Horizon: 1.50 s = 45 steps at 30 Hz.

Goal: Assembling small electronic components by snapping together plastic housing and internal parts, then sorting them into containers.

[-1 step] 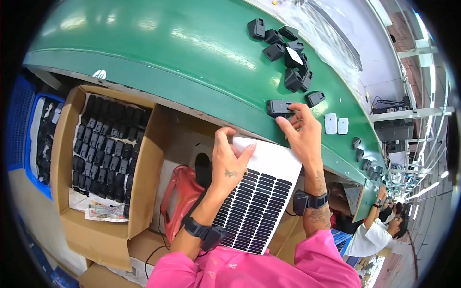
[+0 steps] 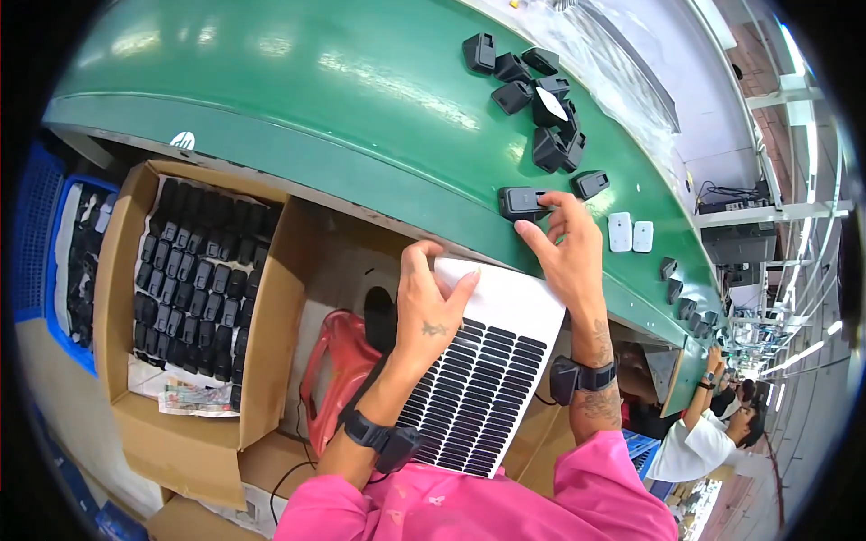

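Observation:
My left hand [image 2: 426,302] pinches the upper edge of a white sheet [image 2: 510,293] between thumb and bent fingers. Rows of black oblong stickers [image 2: 483,388] cover its lower part; the sheet slopes down over my lap. On the green bench's near edge sits a small black boxy device [image 2: 520,203] with a recessed top. My right hand [image 2: 570,248] closes on its right end, index fingertip on the top and thumb at the near side. A similar black device [image 2: 591,184] lies just beyond that hand. Several more black devices [image 2: 547,149] are grouped farther off, with a white piece [image 2: 552,104] on one.
Two white cases [image 2: 621,232] lie right on the green bench [image 2: 271,81]. Below left, a cardboard box [image 2: 262,334] holds rows of black devices, beside a blue crate [image 2: 68,338]. A red stool [image 2: 338,370] stands under the bench. Another person [image 2: 690,451] works far right.
Almost nothing differs: the view has shifted very slightly. Both hands keep their places on the sheet and the black device.

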{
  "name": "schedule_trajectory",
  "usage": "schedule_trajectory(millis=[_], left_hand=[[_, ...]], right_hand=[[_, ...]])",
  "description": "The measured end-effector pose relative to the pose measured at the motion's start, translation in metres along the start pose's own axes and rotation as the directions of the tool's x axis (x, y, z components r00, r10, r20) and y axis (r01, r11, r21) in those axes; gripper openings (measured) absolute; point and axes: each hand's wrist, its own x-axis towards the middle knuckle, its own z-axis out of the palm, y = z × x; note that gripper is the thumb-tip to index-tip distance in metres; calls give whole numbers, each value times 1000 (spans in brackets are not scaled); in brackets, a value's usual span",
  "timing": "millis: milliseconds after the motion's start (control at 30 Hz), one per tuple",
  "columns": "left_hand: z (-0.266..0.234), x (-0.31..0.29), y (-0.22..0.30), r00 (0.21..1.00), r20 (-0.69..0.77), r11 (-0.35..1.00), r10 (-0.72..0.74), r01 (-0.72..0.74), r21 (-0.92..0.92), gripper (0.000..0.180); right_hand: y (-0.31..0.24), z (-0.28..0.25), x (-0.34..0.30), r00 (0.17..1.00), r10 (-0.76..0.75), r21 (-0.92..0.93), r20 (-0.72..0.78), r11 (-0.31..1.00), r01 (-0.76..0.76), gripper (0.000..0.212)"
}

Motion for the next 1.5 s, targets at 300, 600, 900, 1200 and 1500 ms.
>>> schedule_trajectory(millis=[300, 600, 900, 1200, 1500], left_hand=[[-17, -24, 30, 996, -27, 972, -80, 72, -223, 45], [-50, -46, 60, 941, -249, 890, 228, -305, -339, 56], [-224, 68, -207, 936, -350, 673, -25, 275, 687, 28], [-255, 59, -236, 917, -246, 666, -315, 398, 631, 32], [-236, -31, -192, 837, -491, 329, -241, 546, 770, 55]], right_hand=[[37, -7, 22, 968, -251, -19, 0, 968, 251, 24], [-17, 8, -101, 969, -87, 817, 231, 558, -145, 40], [-5, 17, -171, 953, 20, 881, 303, 375, -289, 57], [-11, 21, -196, 849, 90, 799, 521, 299, -522, 57], [-15, 21, -183, 864, 128, 802, 488, 326, -501, 58]])
